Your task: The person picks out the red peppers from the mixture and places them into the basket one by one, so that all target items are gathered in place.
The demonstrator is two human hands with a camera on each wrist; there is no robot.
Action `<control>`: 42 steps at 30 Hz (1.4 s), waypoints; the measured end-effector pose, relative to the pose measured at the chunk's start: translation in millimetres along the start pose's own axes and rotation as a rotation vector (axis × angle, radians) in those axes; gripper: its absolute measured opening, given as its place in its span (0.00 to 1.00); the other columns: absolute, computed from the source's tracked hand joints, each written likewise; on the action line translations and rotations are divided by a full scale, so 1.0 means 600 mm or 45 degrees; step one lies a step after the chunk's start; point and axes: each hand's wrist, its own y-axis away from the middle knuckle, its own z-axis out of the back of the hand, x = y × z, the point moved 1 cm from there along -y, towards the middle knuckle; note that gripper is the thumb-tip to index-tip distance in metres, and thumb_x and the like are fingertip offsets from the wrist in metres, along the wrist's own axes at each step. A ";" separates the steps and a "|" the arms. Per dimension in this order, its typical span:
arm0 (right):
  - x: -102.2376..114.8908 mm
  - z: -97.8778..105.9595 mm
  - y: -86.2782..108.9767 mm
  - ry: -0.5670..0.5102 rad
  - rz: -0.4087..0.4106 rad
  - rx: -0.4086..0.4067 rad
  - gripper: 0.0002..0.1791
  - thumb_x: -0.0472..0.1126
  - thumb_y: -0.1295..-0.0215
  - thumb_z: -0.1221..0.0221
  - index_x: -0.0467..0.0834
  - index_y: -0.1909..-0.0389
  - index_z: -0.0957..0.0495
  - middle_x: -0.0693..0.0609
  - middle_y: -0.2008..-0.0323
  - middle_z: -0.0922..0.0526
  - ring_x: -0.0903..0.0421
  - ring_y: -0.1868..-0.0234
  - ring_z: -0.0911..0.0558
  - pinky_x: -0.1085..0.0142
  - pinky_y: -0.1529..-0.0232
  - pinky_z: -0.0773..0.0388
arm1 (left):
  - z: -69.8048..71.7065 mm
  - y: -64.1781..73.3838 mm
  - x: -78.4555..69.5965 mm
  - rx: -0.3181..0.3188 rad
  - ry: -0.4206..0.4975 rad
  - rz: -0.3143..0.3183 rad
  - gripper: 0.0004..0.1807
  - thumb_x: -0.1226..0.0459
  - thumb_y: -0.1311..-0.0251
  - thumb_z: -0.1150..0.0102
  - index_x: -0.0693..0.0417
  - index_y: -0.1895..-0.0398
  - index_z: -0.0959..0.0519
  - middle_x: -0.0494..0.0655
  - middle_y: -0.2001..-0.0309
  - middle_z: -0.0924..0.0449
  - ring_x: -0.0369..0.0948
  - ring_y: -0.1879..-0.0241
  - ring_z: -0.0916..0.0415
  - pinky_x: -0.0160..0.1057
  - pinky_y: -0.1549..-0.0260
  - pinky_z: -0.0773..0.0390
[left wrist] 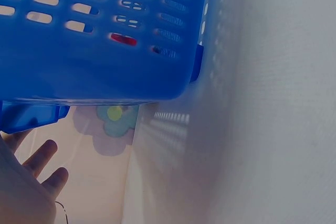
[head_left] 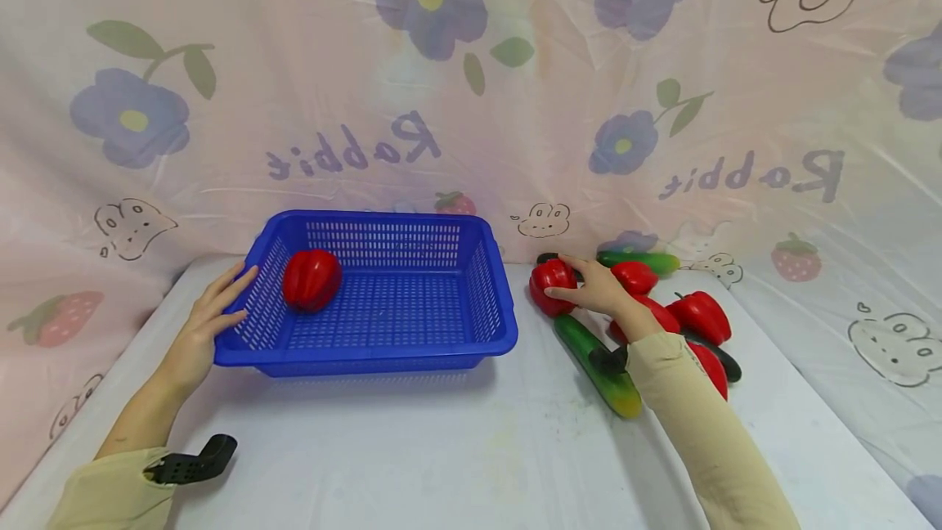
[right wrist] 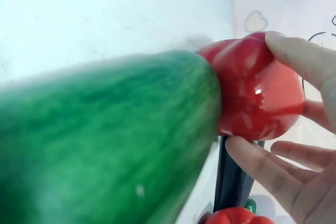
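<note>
My left hand (head_left: 193,340) is at the left rim of a blue plastic basket (head_left: 383,360), its fingers extended along that side. The left wrist view shows the basket's slotted wall (left wrist: 94,72) close up, with the fingers partly behind the rim. Inside the basket, toward the left, lies a red bell pepper (head_left: 312,280). My right hand (head_left: 599,291) holds another red bell pepper (head_left: 550,288) on the table to the right of the basket. In the right wrist view the thumb and fingers span this pepper (right wrist: 257,90). A green cucumber (head_left: 598,366) lies just in front of it.
Several more red bell peppers (head_left: 702,317) lie to the right, partly behind my right arm. Among them is a dark green cucumber (head_left: 724,357), and another cucumber (head_left: 648,262) lies at the back. A printed cloth (head_left: 486,129) hangs behind the white table (head_left: 383,448).
</note>
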 end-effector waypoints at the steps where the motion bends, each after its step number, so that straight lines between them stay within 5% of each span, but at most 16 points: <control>1: 0.000 0.000 0.000 0.000 -0.004 -0.001 0.47 0.55 0.43 0.36 0.44 0.27 0.45 0.34 0.34 0.36 0.34 0.37 0.34 0.43 0.47 0.27 | 0.000 0.000 0.000 -0.001 0.003 0.002 0.28 0.66 0.27 0.71 0.39 0.26 0.45 0.33 0.24 0.59 0.37 0.28 0.66 0.55 0.33 0.66; 7: 0.000 -0.003 0.002 0.043 0.023 -0.007 0.46 0.55 0.45 0.34 0.50 0.27 0.43 0.35 0.33 0.37 0.35 0.37 0.34 0.42 0.47 0.27 | -0.001 0.000 0.002 -0.008 -0.009 -0.003 0.28 0.67 0.27 0.71 0.38 0.26 0.44 0.32 0.25 0.58 0.32 0.29 0.64 0.45 0.33 0.63; 14: 0.003 -0.004 0.000 0.062 0.077 0.040 0.50 0.53 0.49 0.30 0.51 0.27 0.43 0.38 0.32 0.39 0.35 0.35 0.36 0.42 0.47 0.27 | 0.000 0.000 -0.002 0.004 -0.003 -0.004 0.28 0.66 0.27 0.71 0.42 0.25 0.46 0.35 0.24 0.59 0.43 0.27 0.68 0.55 0.34 0.67; 17: 0.004 -0.005 0.001 0.051 0.082 0.085 0.54 0.51 0.53 0.28 0.51 0.26 0.47 0.39 0.30 0.41 0.36 0.33 0.38 0.41 0.46 0.27 | -0.001 0.001 -0.003 0.005 -0.004 -0.007 0.28 0.65 0.27 0.71 0.43 0.25 0.46 0.34 0.24 0.59 0.39 0.27 0.67 0.54 0.33 0.67; 22: 0.007 -0.005 0.002 0.067 0.099 0.088 0.57 0.50 0.55 0.27 0.50 0.25 0.48 0.39 0.30 0.41 0.36 0.33 0.39 0.40 0.45 0.30 | -0.001 0.000 -0.002 -0.008 -0.005 -0.031 0.28 0.68 0.28 0.69 0.42 0.26 0.44 0.31 0.25 0.57 0.28 0.31 0.63 0.39 0.34 0.63; 27: 0.006 -0.006 0.002 0.064 0.116 0.075 0.56 0.50 0.55 0.27 0.50 0.25 0.47 0.40 0.31 0.40 0.37 0.33 0.38 0.40 0.45 0.30 | 0.000 -0.001 -0.002 -0.015 -0.018 -0.026 0.29 0.68 0.28 0.69 0.38 0.26 0.43 0.29 0.26 0.56 0.28 0.32 0.63 0.29 0.40 0.58; 36: 0.005 -0.009 0.003 0.049 0.143 0.042 0.52 0.48 0.56 0.26 0.54 0.28 0.41 0.39 0.32 0.38 0.36 0.35 0.36 0.42 0.49 0.26 | 0.000 -0.001 -0.002 -0.010 0.003 0.001 0.29 0.67 0.28 0.70 0.38 0.26 0.44 0.31 0.25 0.58 0.34 0.29 0.65 0.54 0.34 0.67; 39: 0.004 -0.011 0.002 0.050 0.141 0.035 0.52 0.48 0.56 0.26 0.54 0.28 0.40 0.39 0.33 0.37 0.36 0.36 0.35 0.42 0.49 0.25 | 0.000 -0.001 -0.002 -0.010 0.001 -0.001 0.29 0.67 0.28 0.70 0.38 0.26 0.44 0.31 0.25 0.58 0.33 0.29 0.65 0.54 0.34 0.67; 42: 0.002 -0.012 0.001 0.047 0.136 0.028 0.52 0.48 0.56 0.26 0.55 0.28 0.40 0.40 0.32 0.38 0.36 0.36 0.35 0.42 0.49 0.25 | 0.000 -0.001 -0.002 -0.014 -0.012 -0.012 0.29 0.67 0.28 0.70 0.38 0.26 0.44 0.31 0.25 0.57 0.30 0.30 0.63 0.40 0.34 0.62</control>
